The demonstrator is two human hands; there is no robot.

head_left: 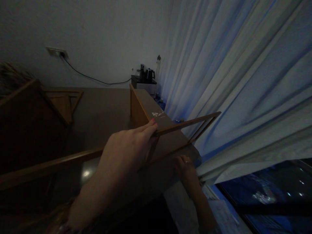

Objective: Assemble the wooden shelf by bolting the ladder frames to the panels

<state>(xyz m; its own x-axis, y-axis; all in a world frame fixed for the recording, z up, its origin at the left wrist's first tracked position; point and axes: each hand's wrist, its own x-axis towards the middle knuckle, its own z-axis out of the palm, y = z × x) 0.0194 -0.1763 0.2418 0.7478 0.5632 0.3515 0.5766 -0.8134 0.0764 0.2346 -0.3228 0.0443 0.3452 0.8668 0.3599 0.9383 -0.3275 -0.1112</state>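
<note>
Wooden unit (pixel 146 107) at frame centre, thin rail (pixel 187 123) running toward 2 o'clock. Judged rigid, fairly heavy, awkward; rail slender, so panel edge is the safer hold. Left hand (pixel 126 148) curled over rail end. Right hand (pixel 185 167) at its 5 o'clock, on lower edge, clasp unclear. Curtain (pixel 243 81) at 3 o'clock.

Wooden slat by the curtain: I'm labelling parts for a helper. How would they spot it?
Start at the pale curtain on the right; a brown board with white scuffs stands left of it. The wooden slat is the upper bar jutting from it toward the curtain, gripped by the left hand, not the lower one.
</note>
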